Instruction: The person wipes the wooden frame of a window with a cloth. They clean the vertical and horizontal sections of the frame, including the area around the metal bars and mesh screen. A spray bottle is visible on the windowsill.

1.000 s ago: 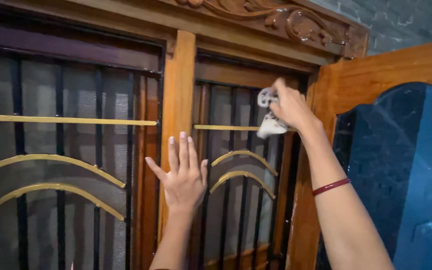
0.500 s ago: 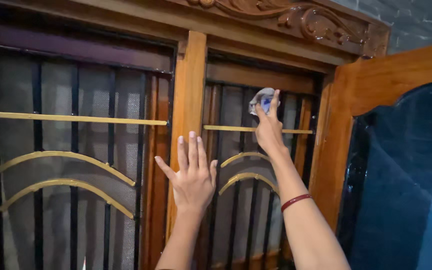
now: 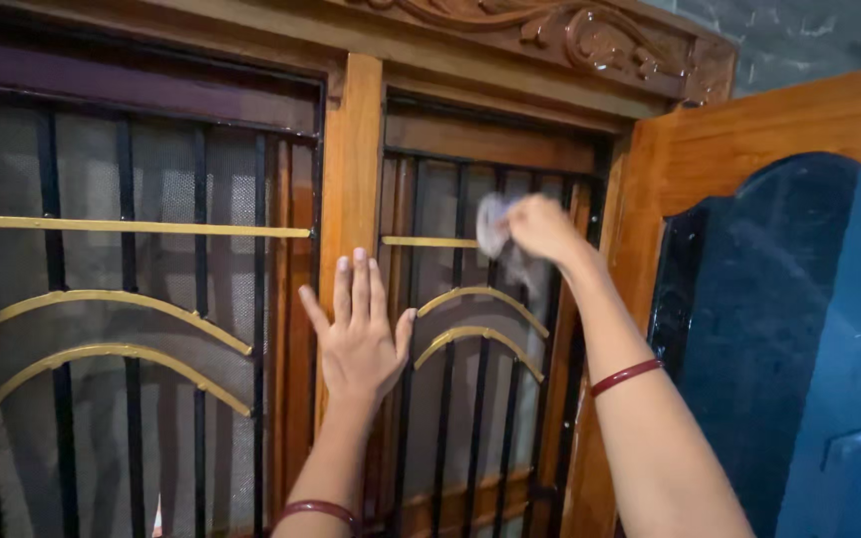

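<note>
My right hand [image 3: 542,227] is closed around a crumpled pale cloth [image 3: 491,225], pressing it on the black bars of the right window grille [image 3: 460,399], near its upper edge by the gold crossbar [image 3: 429,242]. My left hand [image 3: 356,334] is open, fingers spread flat on the wooden centre post [image 3: 349,169]. Left grille [image 3: 132,299] alongside. Open wooden shutter with dark glass [image 3: 789,329] at the right edge. Red bangle [image 3: 626,377] on right wrist.

We see no packages, labels, signs or screens here; nothing of that kind shows anywhere in our view of the window and shutter.
</note>
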